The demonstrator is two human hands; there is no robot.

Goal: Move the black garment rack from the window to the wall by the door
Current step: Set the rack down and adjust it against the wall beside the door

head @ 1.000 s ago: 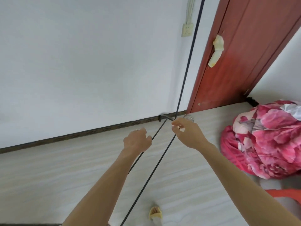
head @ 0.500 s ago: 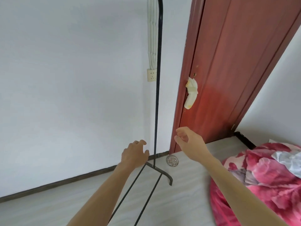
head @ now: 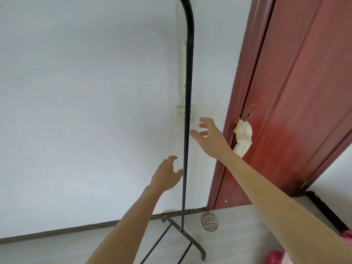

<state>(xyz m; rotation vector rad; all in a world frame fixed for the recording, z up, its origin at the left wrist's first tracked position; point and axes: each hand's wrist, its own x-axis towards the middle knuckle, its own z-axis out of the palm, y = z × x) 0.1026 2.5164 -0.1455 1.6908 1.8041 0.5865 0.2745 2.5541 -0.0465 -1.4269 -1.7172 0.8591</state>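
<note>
The black garment rack (head: 187, 115) stands upright by the white wall (head: 85, 103), just left of the red door (head: 297, 103). Its thin post curves over at the top, and its curved foot (head: 190, 239) rests on the floor near the skirting. My left hand (head: 166, 175) hovers just left of the post, fingers apart, holding nothing. My right hand (head: 210, 138) is raised to the right of the post, fingers spread, a short gap from it. Neither hand touches the rack.
A wall socket (head: 184, 116) with white cable ducts above it sits behind the post. A round metal floor drain (head: 209, 222) lies by the door frame. A white cloth (head: 242, 139) wraps the door handle. Pink bedding (head: 276, 257) shows at the bottom right.
The view has tilted up from the floor to the wall and door. Both hands have risen beside the post and spread open; the right one climbed higher.
</note>
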